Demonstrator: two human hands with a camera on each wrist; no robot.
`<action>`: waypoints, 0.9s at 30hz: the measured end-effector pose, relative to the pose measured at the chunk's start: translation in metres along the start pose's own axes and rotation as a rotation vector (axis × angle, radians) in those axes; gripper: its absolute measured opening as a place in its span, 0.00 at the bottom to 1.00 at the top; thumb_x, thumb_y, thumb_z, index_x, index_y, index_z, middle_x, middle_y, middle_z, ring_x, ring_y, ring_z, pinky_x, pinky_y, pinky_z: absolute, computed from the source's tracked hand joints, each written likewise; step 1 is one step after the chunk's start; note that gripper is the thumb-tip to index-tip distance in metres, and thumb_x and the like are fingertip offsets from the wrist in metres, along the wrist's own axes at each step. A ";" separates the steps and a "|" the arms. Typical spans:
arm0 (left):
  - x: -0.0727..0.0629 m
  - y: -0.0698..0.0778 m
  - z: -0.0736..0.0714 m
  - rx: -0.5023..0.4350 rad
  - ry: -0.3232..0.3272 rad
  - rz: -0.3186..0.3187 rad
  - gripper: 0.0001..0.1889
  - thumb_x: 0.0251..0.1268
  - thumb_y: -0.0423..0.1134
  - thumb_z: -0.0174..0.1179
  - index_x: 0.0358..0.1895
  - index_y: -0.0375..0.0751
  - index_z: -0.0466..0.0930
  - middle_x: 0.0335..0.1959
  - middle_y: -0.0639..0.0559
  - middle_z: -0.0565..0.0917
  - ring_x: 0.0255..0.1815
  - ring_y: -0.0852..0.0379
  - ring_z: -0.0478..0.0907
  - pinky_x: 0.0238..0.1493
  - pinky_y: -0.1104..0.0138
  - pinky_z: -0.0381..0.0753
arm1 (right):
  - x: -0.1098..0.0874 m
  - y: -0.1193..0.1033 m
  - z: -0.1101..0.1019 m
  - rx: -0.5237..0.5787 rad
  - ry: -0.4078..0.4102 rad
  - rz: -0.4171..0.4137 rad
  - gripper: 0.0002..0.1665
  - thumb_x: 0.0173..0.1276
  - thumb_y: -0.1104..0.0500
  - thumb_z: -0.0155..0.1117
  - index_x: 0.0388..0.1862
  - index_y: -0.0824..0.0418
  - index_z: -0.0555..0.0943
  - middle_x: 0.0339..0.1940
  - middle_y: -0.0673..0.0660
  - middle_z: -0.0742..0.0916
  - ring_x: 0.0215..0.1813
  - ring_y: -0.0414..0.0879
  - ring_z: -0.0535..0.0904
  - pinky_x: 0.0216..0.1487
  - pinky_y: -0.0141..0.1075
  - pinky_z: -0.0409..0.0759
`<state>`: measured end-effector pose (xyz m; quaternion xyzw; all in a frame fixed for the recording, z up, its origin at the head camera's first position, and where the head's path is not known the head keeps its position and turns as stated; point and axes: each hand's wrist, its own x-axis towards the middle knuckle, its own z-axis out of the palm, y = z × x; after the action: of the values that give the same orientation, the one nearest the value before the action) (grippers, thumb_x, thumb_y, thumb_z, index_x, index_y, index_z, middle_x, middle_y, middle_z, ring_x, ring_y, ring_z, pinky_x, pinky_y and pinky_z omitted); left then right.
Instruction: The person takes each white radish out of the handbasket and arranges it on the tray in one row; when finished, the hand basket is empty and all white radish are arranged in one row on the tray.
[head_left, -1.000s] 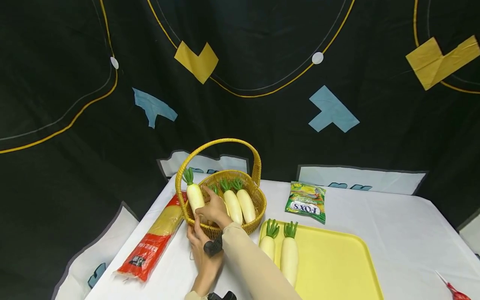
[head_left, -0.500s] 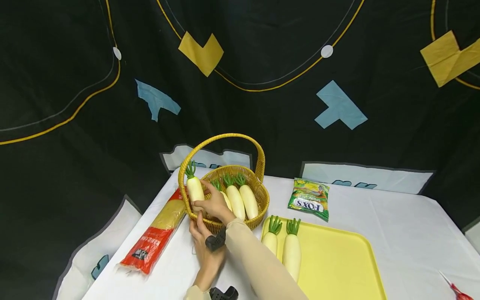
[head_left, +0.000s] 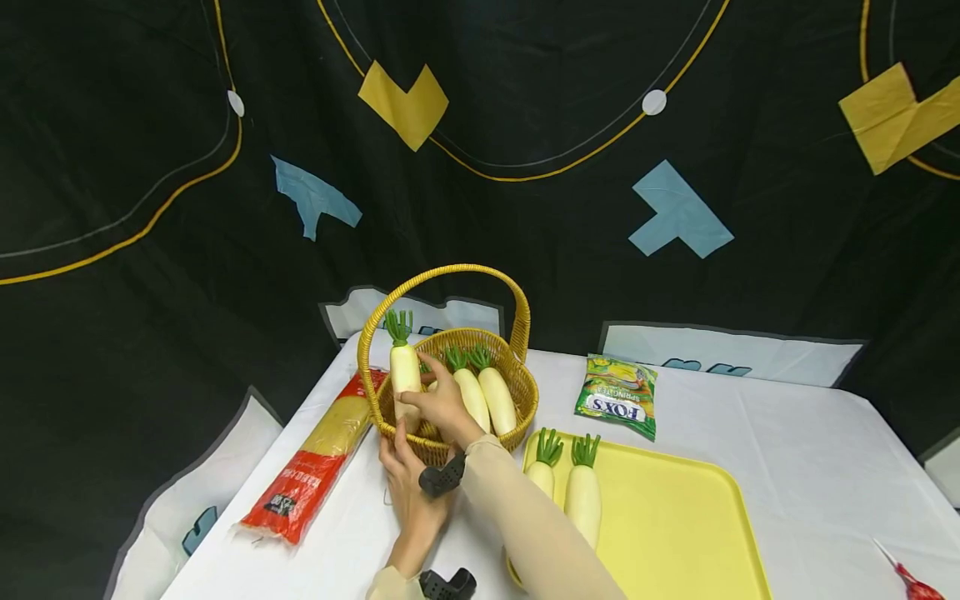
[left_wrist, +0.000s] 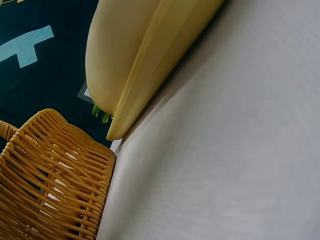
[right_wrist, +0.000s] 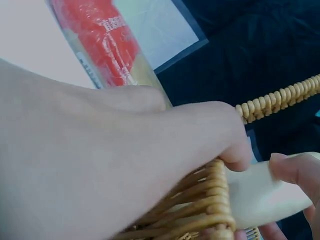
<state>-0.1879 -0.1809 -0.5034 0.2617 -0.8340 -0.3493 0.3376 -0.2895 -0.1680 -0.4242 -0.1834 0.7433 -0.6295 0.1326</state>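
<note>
My right hand [head_left: 442,404] pinches a white radish [head_left: 406,372] with a green top, upright just inside the left side of a yellow wicker basket [head_left: 527,408]. In the right wrist view, the right thumb [right_wrist: 297,170] presses this radish. My left hand [head_left: 416,492] grips the basket's near rim; its thumb [right_wrist: 232,145] bends over the weave in the right wrist view. More white radishes, such as one [head_left: 497,400] at the right, lie inside the basket, one mostly hidden behind my right hand. The left wrist view shows the basket's side [left_wrist: 55,175] but not the left hand.
The basket's tall handle [head_left: 465,268] arches over it. A red-and-yellow packet [head_left: 315,462] lies left. A yellow tray [head_left: 675,517] holds two white radishes [head_left: 583,504], partly behind my right sleeve. A green Fox's bag [head_left: 617,396] lies behind it; a red-handled tool [head_left: 911,579] is far right.
My right hand has shifted the held radish rightward, further inside the basket, and it stands straighter. The left hand has stayed at the rim. The head view has shifted slightly.
</note>
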 end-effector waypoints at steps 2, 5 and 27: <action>-0.001 0.001 0.002 0.001 -0.010 -0.004 0.47 0.47 0.56 0.63 0.69 0.49 0.48 0.66 0.28 0.50 0.55 0.28 0.65 0.50 0.43 0.67 | 0.000 -0.001 -0.008 0.037 0.040 0.016 0.45 0.52 0.59 0.69 0.67 0.46 0.61 0.51 0.62 0.75 0.34 0.45 0.77 0.29 0.37 0.80; -0.001 0.002 0.004 -0.007 0.004 -0.003 0.48 0.46 0.59 0.64 0.69 0.48 0.49 0.66 0.29 0.50 0.54 0.28 0.65 0.48 0.43 0.68 | 0.001 -0.006 -0.023 0.088 0.085 0.019 0.45 0.53 0.57 0.68 0.68 0.43 0.59 0.53 0.62 0.73 0.34 0.48 0.79 0.33 0.45 0.82; 0.006 0.000 0.005 -0.049 -0.007 -0.010 0.48 0.46 0.60 0.63 0.69 0.48 0.49 0.65 0.27 0.50 0.54 0.27 0.63 0.48 0.42 0.66 | -0.059 -0.018 -0.118 0.265 -0.001 0.002 0.44 0.58 0.58 0.63 0.70 0.44 0.54 0.52 0.61 0.73 0.44 0.45 0.77 0.40 0.48 0.81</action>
<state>-0.1954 -0.1828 -0.5039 0.2562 -0.8252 -0.3721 0.3390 -0.2853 -0.0396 -0.3876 -0.1639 0.6538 -0.7220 0.1564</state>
